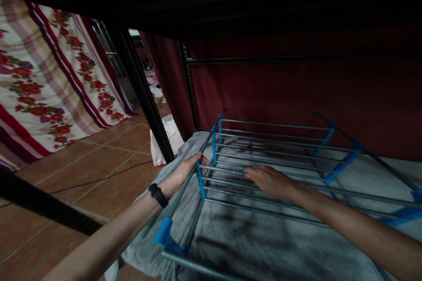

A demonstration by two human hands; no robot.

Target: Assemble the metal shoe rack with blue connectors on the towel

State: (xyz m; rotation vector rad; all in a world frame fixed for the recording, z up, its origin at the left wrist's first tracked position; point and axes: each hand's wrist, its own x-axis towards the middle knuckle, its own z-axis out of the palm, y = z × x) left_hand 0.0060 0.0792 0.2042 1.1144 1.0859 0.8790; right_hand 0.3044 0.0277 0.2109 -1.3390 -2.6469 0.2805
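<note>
A shoe rack (273,158) of thin grey metal tubes and blue plastic connectors lies on a grey blanket (237,237). My left hand (193,164) is closed around its near-left side rail, beside a blue connector (201,181); some fingertips are behind the rail. My right hand (268,180) reaches over the middle of the rack, fingers together and curled on one of the cross tubes (227,170). The undersides of its fingers are hidden. A blue corner piece (165,232) sits at the rail's front end, with another tube by it.
A dark bed frame surrounds the blanket, with a post (145,92) at left and a low black overhead. Dark red cloth (280,92) hangs behind. Left are a floral curtain (59,83), a tiled floor (99,167), a black cable (99,180) and striped cloth (168,138).
</note>
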